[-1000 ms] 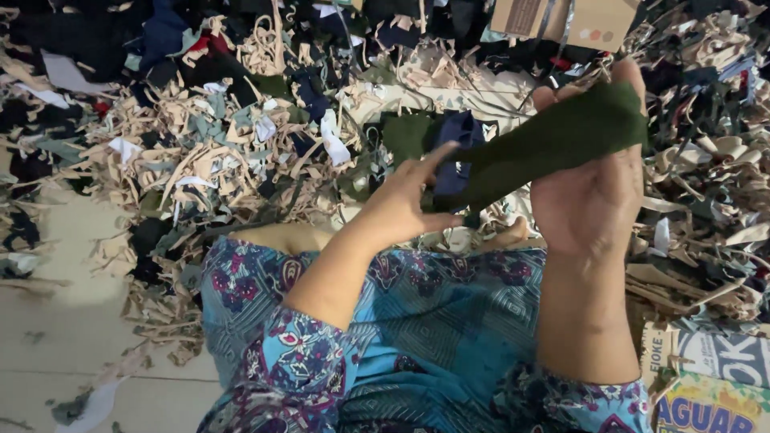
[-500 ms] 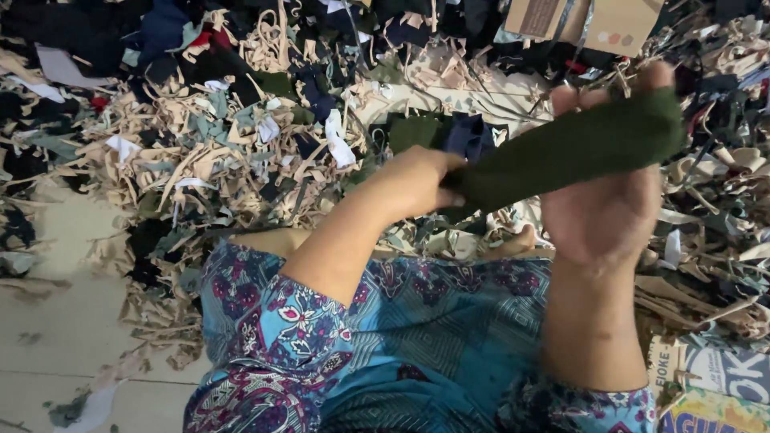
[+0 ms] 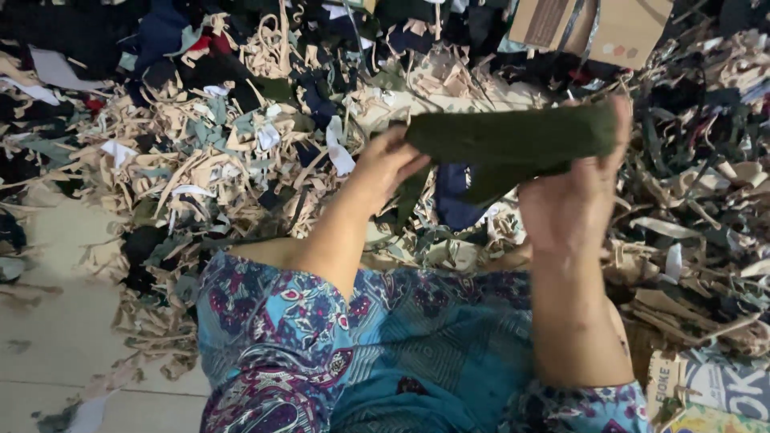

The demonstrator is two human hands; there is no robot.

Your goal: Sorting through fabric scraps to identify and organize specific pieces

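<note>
Both hands hold a dark green piece of cloth [image 3: 513, 143] above a heap of fabric scraps. The left hand [image 3: 387, 164] grips the cloth's left end, fingers closed around it, at about ten o'clock from the picture's middle. The right hand [image 3: 571, 204] stands upright at about two o'clock, palm toward the camera, with its fingers curled over the cloth's right end, so the cloth stretches between the two hands in a nearly level band. A narrow strip of the same green hangs down from the band just beside the left hand.

Under the cloth, between the hands, a dark blue scrap [image 3: 455, 200] lies on the heap. The scrap heap [image 3: 216, 160] fills the upper half of the view from nine o'clock round to three o'clock: beige strips, black pieces, grey-green bits and a few white ones, all tangled. A cardboard box [image 3: 593, 24] sits at one o'clock, on the far edge of the heap. At five o'clock, near the right forearm, lies a printed sack [image 3: 722, 385]. The person's lap, in a blue patterned dress [image 3: 385, 345], takes up six o'clock. A pale tiled floor [image 3: 48, 337] shows at eight o'clock, with loose scraps strewn on it.
</note>
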